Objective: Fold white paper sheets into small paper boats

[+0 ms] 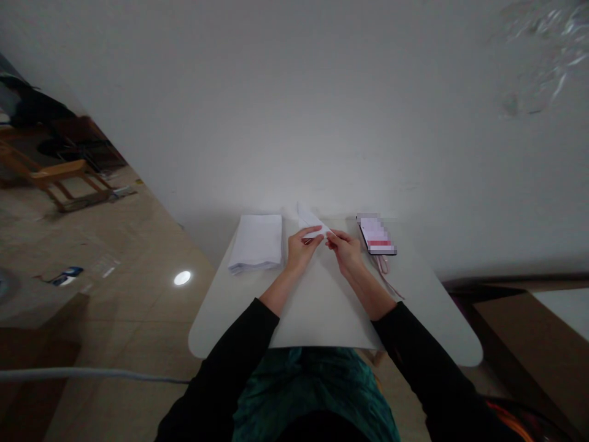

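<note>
A white folded sheet of paper [309, 220], pointed at its upper left end, is held up over the far middle of the white table [322, 313]. My left hand [302, 247] pinches its lower edge between thumb and fingers. Close beside it, my right hand [345, 247] grips the paper's right corner, fingers closed. To the left of my hands lies a stack of white paper [256, 240]. On the right rests a phone [378, 236] with a lit, blurred screen and a pinkish strap [383, 265].
A white wall [294, 110] stands directly behind the table. At the left are a wooden chair [64, 172] and a tiled floor [147, 307] with scattered items. A cardboard box [534, 331] sits to the table's right. A pale cable [92, 373] crosses the lower left.
</note>
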Tool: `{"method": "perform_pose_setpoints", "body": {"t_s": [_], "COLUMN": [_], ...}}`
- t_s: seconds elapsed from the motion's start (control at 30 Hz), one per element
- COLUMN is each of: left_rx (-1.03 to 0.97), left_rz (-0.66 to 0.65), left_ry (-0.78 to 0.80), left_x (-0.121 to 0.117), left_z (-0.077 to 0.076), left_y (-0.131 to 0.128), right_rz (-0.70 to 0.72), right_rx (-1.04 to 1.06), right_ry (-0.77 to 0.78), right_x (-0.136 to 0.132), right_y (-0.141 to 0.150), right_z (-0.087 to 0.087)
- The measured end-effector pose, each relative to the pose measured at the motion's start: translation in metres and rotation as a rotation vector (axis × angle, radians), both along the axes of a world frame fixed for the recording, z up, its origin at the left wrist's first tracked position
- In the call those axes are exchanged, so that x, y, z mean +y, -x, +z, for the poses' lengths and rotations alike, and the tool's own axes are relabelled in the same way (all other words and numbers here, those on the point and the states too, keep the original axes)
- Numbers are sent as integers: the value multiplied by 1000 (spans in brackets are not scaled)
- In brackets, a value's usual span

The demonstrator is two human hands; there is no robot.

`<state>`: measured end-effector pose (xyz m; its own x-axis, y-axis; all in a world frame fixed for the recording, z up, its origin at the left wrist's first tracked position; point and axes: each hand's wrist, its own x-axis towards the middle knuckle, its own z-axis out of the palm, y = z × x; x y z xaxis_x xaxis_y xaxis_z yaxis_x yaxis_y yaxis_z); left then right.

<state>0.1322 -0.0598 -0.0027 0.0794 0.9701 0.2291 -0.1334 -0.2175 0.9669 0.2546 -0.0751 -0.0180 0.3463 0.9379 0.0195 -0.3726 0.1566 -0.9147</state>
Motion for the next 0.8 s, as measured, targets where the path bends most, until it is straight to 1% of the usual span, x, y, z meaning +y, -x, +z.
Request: {"method": "perform_pose_setpoints", "body": {"t_s": [0.1, 0.2, 0.27, 0.33, 0.4, 0.47, 0.53, 0.6, 0.67, 0.73, 0.8], "left_rx": [2, 18, -4, -81, -184, -218, -135, 16, 164, 250, 279], "left_rz": [29, -12, -22, 10, 53, 57, 9, -57, -183, -289, -371], "left_ry": [-5, -67, -115, -119, -89, -77, -98, -152, -181, -173, -124], "left_x": [-3, -5, -4, 0, 5, 10, 14, 15, 16, 17, 20], "left_z": [0, 1, 2, 6, 10, 16, 21, 24, 27, 28, 28], "left_y": [-3, -4, -5, -3, 3, 14, 31, 51, 71, 87, 98], "right_rz": [-29, -78, -142, -214, -271, -294, -250, -146, -17, 93, 185], "right_rx": [72, 108, 74, 6, -62, -108, -131, -140, -152, -176, -201], "right_ry": [-7, -56, -136, -207, -242, -248, -224, -179, -132, -92, -59], "right_x": [1, 1, 1, 2, 2, 3, 4, 5, 4, 3, 1], "right_y": [6, 10, 9, 5, -1, -8, -15, -19, -22, -23, -22], "right_z": [-5, -5, -1, 5, 11, 16, 19, 20, 21, 22, 23]}}
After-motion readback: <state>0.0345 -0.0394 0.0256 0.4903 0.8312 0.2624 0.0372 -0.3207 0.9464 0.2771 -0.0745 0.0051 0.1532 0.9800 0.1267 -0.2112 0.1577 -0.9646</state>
